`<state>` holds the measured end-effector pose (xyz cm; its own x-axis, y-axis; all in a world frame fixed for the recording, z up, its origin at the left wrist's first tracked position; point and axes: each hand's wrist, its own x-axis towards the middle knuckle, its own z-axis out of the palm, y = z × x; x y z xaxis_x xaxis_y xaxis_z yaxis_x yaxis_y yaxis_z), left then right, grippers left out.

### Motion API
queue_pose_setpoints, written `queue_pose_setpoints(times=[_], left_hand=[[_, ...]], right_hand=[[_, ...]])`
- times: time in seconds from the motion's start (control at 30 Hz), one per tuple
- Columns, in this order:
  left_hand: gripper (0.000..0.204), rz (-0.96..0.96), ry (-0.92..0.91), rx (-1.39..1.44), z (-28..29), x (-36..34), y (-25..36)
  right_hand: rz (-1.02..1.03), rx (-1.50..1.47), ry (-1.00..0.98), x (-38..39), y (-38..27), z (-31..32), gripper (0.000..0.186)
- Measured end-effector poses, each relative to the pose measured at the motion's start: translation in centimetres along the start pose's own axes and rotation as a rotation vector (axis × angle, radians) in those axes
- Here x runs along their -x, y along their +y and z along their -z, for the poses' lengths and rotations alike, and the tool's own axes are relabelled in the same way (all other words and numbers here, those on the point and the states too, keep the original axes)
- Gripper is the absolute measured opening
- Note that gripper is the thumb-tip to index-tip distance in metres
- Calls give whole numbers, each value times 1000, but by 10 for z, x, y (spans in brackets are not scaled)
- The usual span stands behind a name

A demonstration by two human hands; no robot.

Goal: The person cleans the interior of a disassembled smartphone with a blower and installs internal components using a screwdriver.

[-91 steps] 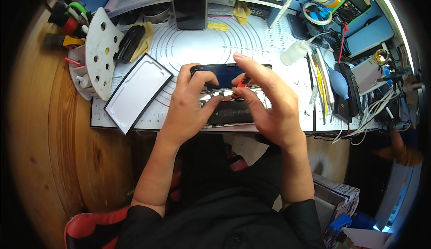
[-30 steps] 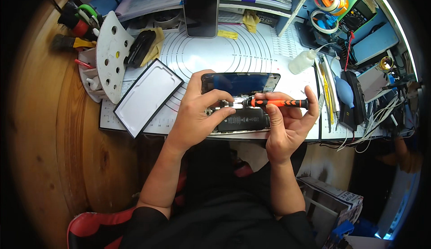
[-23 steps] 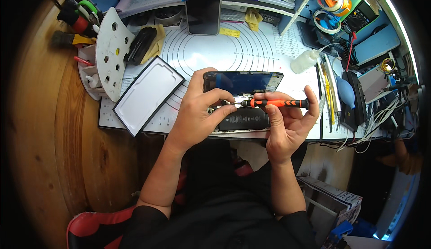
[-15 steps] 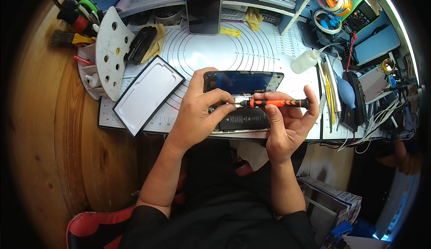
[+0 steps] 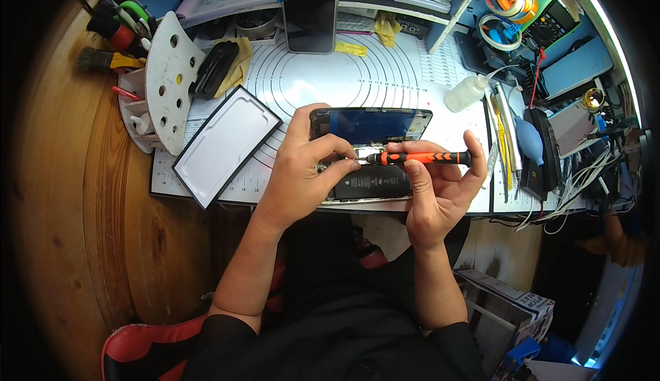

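Note:
My right hand (image 5: 438, 202) holds a red and black screwdriver (image 5: 430, 157) level between thumb and fingers, its little finger raised by the handle end. The thumb and forefinger of my left hand (image 5: 297, 178) are pinched together at the thin bit; anything smaller between them cannot be made out. Below the screwdriver lies an opened phone, its black battery (image 5: 375, 183) showing. The phone's screen (image 5: 371, 125) stands tilted up along the far side, its inner face toward me. My left hand covers the phone's left part.
A white tray with a dark rim (image 5: 227, 147) lies left, beside a white tool holder (image 5: 165, 82). Another phone (image 5: 309, 9) stands upright at the back. Rightward are a squeeze bottle (image 5: 467, 93), tweezers (image 5: 500, 140), a blue air blower (image 5: 529, 140) and tangled cables (image 5: 584, 188).
Both hands stay in almost the same place, still on the screwdriver. The whole view has shifted very slightly.

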<state>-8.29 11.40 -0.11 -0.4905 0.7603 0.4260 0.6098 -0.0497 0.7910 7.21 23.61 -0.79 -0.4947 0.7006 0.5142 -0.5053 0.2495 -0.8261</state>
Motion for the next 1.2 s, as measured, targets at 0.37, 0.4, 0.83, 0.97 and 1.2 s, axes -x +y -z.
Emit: queue_pose_setpoints(times=[0.37,0.4,0.83,0.97,1.2], left_hand=[[14,79,16,73,0,-1,6],[14,79,17,75,0,-1,5],[13,76,39,66,-1,0,5],[13,81,40,80,0,-1,5],[12,61,54,54,-1,-2,6]], right_hand=[[212,221,-95,-16,1,11,72],[195,240,-106,-16,2,12,73],[148,278,-151,-14,7,14,68],[144,277,-155,-14,7,14,68],[220,285,-177,-21,4,11,64]])
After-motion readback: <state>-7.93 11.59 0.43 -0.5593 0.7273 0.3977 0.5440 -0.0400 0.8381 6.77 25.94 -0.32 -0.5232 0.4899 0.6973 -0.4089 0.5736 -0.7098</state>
